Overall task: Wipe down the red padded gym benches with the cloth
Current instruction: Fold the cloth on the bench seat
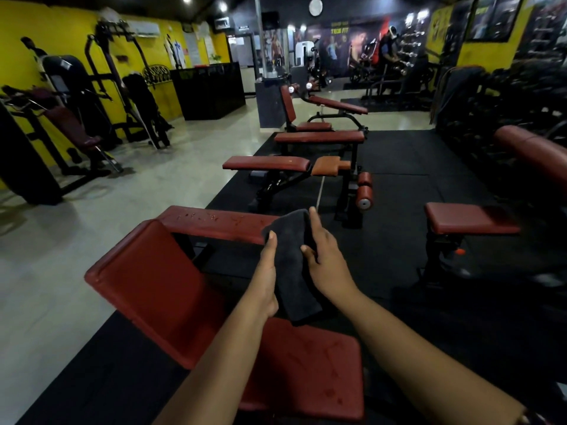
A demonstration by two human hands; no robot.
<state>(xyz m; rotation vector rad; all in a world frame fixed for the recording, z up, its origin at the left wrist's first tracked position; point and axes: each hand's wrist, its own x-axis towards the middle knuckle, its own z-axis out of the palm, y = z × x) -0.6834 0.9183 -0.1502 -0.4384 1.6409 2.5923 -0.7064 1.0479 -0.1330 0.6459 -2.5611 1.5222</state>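
A dark grey cloth hangs folded between my two hands, above the nearest red padded bench. My left hand grips its left edge, thumb up along the cloth. My right hand holds the right edge, fingers behind it and thumb in front. The bench has a tilted back pad, a flat seat pad below my arms with wet marks, and a far pad dotted with droplets. More red benches stand ahead and one at the right.
Black rubber matting covers the floor under the benches; pale tiles lie to the left. Weight machines line the yellow left wall. A dumbbell rack fills the right side. A person stands far back near the mirrors.
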